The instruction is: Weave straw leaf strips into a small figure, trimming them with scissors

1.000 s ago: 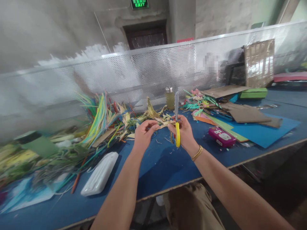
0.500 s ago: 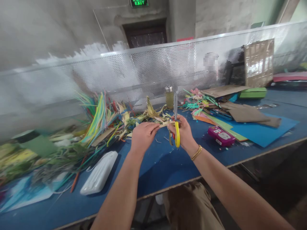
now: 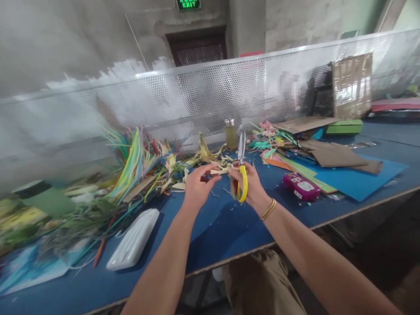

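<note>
My right hand [image 3: 253, 183] is closed around scissors [image 3: 243, 181] with yellow handles, their blades pointing up and away. Its thumb and fingertips also hold a pale strip that looks like dried corn husk [image 3: 223, 170]. To the left, my left hand [image 3: 198, 184] has its thumb and forefinger parted around the strip's free end. Whether a fingertip touches the strip is hard to tell. Beyond both hands lies a heap of dry husk pieces [image 3: 206, 151], with small scraps on the blue table [image 3: 213, 227] beneath.
Colourful thin stems [image 3: 134, 159] and greenery crowd the left side. A white packet [image 3: 134, 238] lies near the front. A jar [image 3: 231, 135] stands behind the hands. At right are a purple box-like item [image 3: 301, 187], blue paper [image 3: 361, 177] and brown cardboard [image 3: 337, 155]. A perforated metal screen [image 3: 210, 96] runs behind.
My left fingers have spread apart from their pinch on the pale strip and drawn slightly left. The scissors have tilted a little in my right hand, their blades and handles now more apart.
</note>
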`<state>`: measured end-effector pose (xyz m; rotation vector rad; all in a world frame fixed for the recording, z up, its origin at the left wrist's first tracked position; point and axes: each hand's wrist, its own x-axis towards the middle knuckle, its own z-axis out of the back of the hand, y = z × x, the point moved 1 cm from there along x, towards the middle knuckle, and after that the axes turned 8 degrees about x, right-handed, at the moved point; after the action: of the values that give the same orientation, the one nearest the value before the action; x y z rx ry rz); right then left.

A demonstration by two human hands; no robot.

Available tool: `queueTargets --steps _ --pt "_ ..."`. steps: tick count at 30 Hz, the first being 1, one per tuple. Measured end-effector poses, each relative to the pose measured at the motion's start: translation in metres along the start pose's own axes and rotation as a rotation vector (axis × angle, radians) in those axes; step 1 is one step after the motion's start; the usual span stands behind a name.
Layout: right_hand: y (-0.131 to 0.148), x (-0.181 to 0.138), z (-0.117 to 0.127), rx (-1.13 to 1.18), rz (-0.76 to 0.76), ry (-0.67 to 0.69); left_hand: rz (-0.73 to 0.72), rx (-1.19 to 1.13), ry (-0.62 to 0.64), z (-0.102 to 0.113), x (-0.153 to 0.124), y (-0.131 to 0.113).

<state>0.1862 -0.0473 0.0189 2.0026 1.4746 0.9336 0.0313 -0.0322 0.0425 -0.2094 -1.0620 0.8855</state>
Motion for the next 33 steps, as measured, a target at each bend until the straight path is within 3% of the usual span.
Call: queueTargets --steps 8,14,24,33 --pt "-0.0037 -0.0011 -0.0035 0.048 -0.091 -0.030 0.091 -0.209 0.001 -0.0049 0.0008 0.0027" --pt "-0.0041 0.0014 -0.0037 -0.005 -0.151 -0.048 0.142 -0.222 0.016 -0.0032 0.0004 0.0023" --pt "-0.0035 0.0047 -0.0006 -0.009 -0.147 -0.044 0.186 -0.334 0.106 0.0014 0.0002 -0.0021" --pt "-0.0086 0.0021 0.0010 -0.018 -0.076 -0.046 0.181 -0.223 0.064 -0.0011 0.0013 0.0046"
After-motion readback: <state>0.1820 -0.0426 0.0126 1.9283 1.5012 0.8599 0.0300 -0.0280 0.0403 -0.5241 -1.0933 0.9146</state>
